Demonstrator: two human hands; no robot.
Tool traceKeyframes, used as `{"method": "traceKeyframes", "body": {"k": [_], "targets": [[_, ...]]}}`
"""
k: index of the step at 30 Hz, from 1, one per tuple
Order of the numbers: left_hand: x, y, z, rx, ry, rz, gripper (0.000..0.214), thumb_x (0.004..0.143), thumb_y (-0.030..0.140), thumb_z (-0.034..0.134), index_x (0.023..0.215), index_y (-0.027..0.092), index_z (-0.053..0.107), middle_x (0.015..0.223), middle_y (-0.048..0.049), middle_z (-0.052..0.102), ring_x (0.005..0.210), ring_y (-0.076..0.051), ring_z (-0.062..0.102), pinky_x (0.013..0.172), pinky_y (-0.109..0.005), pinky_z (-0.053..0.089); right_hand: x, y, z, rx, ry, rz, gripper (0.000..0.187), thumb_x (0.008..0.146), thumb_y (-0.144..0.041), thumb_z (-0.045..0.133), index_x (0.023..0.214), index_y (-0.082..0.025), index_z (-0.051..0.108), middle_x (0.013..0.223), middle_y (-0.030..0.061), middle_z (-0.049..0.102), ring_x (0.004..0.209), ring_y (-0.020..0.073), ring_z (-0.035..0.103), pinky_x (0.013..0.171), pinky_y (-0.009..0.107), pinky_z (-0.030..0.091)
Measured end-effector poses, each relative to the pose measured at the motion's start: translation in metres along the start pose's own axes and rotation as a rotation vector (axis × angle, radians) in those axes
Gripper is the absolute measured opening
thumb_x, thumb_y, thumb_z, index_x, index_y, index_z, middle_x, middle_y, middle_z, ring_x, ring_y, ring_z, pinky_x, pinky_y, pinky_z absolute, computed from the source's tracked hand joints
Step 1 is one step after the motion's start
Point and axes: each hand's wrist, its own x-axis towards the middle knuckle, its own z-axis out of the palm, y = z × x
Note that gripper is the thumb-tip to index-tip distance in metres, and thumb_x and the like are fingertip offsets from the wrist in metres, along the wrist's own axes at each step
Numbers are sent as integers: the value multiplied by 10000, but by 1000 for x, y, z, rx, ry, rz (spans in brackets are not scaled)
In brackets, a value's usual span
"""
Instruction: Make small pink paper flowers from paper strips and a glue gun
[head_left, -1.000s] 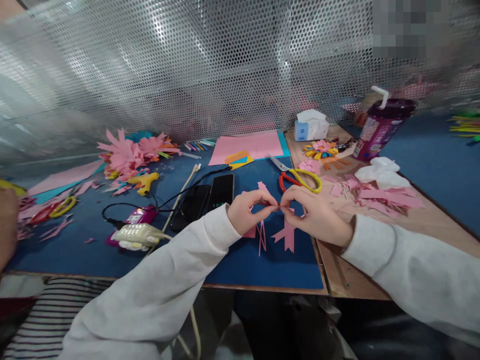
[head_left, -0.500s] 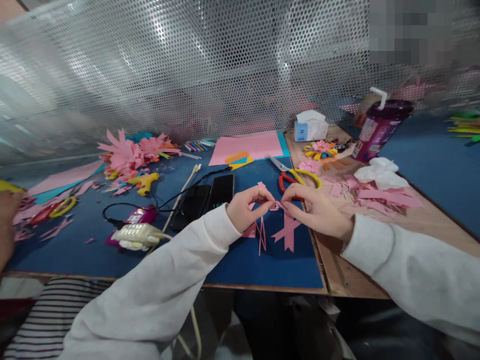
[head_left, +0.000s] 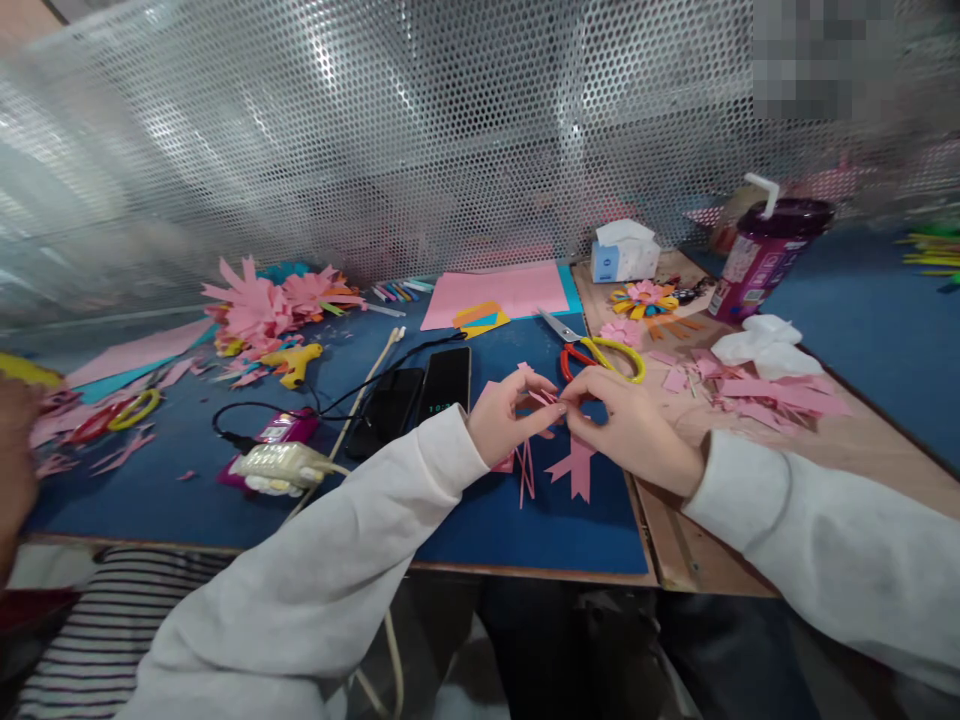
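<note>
Frame centre: left hand pinches a small pink paper piece, outline partly hidden by its fingers. Right hand meets the left's fingertips; whether it grips, cannot tell. Pink cutout on tabletop below, top covered. Left edge: another person's hand, cut off.

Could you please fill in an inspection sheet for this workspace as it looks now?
Surface: blue tabletop, with a wood-coloured section at right.
Job's things: small pink paper piece at the fingertips; pink cut strips below; scissors lying beyond.
Clutter: pink scraps, crumpled tissue, purple cup, two phones.
Hands: left hand pinches the piece; right hand meets it, grip unclear.
Cables: black cable near the phones; pale cable below the table edge.
Surroundings: perforated screen behind; another person's arm at the left edge.
</note>
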Motion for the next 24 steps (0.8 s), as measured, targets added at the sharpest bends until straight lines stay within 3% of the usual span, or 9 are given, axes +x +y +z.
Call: {"method": "traceKeyframes", "body": {"k": [6,15,24], "targets": [[3,5,-1,-151,-4,-66,316,686,361,715,799,124,539,750,-11,584,710,-119,631,626,-273,587,2,-8,-2,107,-15,169,102,825,-186,526,748,-181,592,709,23,629,641,134,561,588,264,449],[5,3,-6,-164,36,-141,260,659,287,730,763,117,562,658,-11,620,639,-128,642,546,-250,564,2,-8,0,445,-88,536,209,824,-354,532,720,-179,578,611,-16,539,517,107,478,446,232,367],[5,3,-10,-87,-66,-154,184,683,253,697,740,114,591,617,-8,630,575,-103,621,542,-221,540,8,-4,-6,363,-172,459,157,814,-293,540,762,-155,595,715,10,598,628,115,525,586,252,425]]}}
